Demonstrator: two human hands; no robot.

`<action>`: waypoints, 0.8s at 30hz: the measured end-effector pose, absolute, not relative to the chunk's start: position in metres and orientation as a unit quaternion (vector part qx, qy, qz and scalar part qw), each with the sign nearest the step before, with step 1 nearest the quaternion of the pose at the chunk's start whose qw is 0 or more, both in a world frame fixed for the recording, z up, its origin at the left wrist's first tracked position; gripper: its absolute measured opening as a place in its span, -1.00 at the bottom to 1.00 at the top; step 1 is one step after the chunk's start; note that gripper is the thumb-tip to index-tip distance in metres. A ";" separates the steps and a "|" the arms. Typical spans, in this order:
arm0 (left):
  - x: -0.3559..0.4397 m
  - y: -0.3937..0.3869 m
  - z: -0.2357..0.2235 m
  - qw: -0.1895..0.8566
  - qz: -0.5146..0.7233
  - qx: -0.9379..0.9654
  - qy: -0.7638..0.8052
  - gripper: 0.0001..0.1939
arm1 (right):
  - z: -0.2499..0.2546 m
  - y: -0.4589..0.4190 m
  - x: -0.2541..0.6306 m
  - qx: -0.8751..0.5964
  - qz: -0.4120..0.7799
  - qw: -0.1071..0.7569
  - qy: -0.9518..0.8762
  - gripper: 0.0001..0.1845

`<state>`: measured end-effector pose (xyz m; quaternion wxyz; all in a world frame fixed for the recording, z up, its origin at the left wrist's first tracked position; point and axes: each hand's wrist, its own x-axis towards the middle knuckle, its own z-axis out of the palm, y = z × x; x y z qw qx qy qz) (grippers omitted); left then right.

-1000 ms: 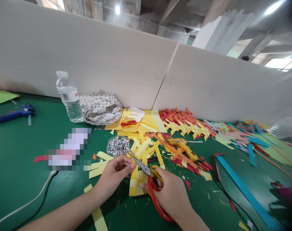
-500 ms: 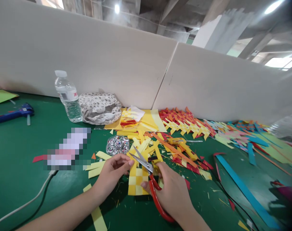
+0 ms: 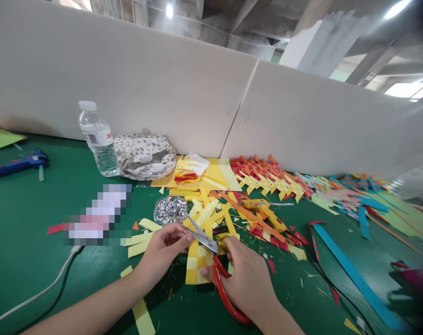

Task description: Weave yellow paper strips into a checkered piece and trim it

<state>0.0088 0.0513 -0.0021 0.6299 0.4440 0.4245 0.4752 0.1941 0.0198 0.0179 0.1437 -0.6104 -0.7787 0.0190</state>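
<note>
A yellow-and-pale-yellow checkered piece of woven paper (image 3: 196, 266) lies between my hands. My left hand (image 3: 167, 246) is closed in a pinch at its upper left, by a yellow strip; the fingertips partly hide what they grip. Red-handled scissors (image 3: 227, 300) sit in my right hand (image 3: 250, 274), whose thumb reaches over the woven paper. The blades are slightly apart and point up and left, their tips beside my left fingers. Something yellow shows at my right fingers, partly hidden. Just beyond is a clear bag of googly eyes (image 3: 170, 210).
Loose yellow strips (image 3: 204, 215) and a yellow glue gun (image 3: 267, 215) lie beyond my hands. Farther back are finished woven paper fish (image 3: 267, 174). At left stand a water bottle (image 3: 98, 139), a patterned cloth pouch (image 3: 145, 156) and a blue glue gun (image 3: 19, 164). A cable (image 3: 33, 294) crosses the table.
The scissors and my right hand have shifted slightly left, bringing the blades closer over my left fingertips. My left hand has hardly moved.
</note>
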 end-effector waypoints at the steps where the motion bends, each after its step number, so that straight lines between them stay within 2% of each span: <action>1: 0.009 0.051 -0.002 0.630 0.476 0.444 0.424 -0.82 | 0.018 0.020 0.194 -0.612 0.017 0.143 -0.778 -0.66; 16: 0.009 0.051 -0.001 0.626 0.480 0.449 0.420 -0.83 | 0.014 0.019 0.195 -0.623 -0.011 0.140 -0.769 -0.54; 24: 0.011 0.049 -0.004 0.635 0.474 0.450 0.412 -0.84 | 0.011 0.018 0.197 -0.619 -0.004 0.145 -0.772 -0.61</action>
